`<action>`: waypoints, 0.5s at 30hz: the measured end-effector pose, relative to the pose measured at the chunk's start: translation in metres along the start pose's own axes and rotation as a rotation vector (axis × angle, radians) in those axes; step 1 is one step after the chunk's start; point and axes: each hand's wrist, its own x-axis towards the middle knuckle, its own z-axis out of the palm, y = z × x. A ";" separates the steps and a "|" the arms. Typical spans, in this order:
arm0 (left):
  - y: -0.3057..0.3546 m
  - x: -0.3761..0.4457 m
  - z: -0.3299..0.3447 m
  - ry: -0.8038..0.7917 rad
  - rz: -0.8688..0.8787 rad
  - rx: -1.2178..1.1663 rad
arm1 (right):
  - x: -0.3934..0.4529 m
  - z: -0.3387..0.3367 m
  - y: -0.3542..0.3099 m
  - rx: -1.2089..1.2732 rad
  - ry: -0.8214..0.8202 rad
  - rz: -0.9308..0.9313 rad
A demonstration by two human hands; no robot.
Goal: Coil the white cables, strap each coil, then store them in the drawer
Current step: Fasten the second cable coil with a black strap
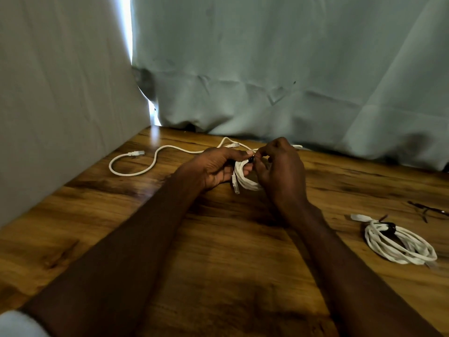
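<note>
- I am counting three white cables on the wooden tabletop [218, 239] — one in hand, one loose, one already strapped.
- The left hand [213, 166] is gripping the small coil [245, 181], fingers curled round its loops, a plug dangling below.
- The right hand [279, 166] is pinching a dark strap [250, 160] at the top of that coil; its grip is clamped on the strap.
- The loose cable [136, 169] is snaking across the far left of the tabletop, both plugs showing.
- The strapped coil [398, 244] is lying near the right edge, well apart from the hands.
- A few spare dark ties [425, 210] are lying just beyond it — too blurred for me to count.
</note>
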 end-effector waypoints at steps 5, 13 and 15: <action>0.001 0.001 -0.001 -0.013 0.029 -0.031 | 0.000 0.000 -0.001 -0.056 0.048 -0.024; -0.002 0.002 -0.001 -0.005 0.011 -0.028 | 0.001 -0.005 0.003 0.008 -0.044 -0.010; -0.002 0.003 0.000 -0.002 0.025 -0.057 | 0.001 -0.005 0.002 0.016 -0.041 0.004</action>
